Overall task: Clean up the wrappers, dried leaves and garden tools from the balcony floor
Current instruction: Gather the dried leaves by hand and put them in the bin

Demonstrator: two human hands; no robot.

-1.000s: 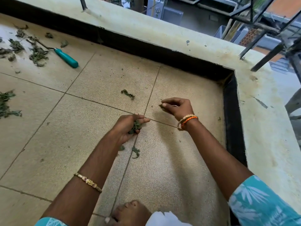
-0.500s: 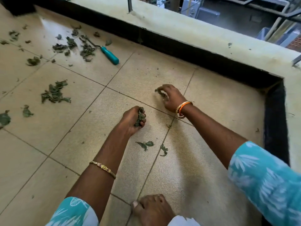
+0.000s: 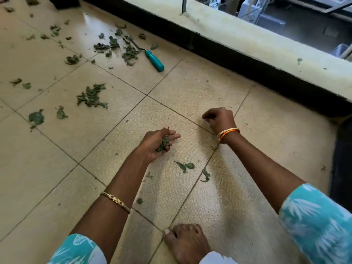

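My left hand (image 3: 156, 141) is palm-up above the tiled floor, cupped around a small clump of dried leaves (image 3: 163, 143). Up and to the right, my right hand (image 3: 219, 119) hovers with fingers curled in a pinch; a leaf bit seems held at the fingertips, hard to see. Two loose leaves (image 3: 184, 166) (image 3: 205, 175) lie just below the hands. A bigger leaf pile (image 3: 91, 96) is at the left. A garden tool with a teal handle (image 3: 154, 60) lies further back among scattered leaves (image 3: 129, 53).
A low pale parapet wall (image 3: 247, 40) with a dark base runs along the back and turns down the right side. A foot (image 3: 186, 242) rests at the bottom edge. More leaf scraps (image 3: 36, 118) dot the far-left tiles.
The view swung further left, showing more littered floor. My right hand lifted off the tile with its pinch. My left hand turned palm-up, fingers loosened around its leaves.
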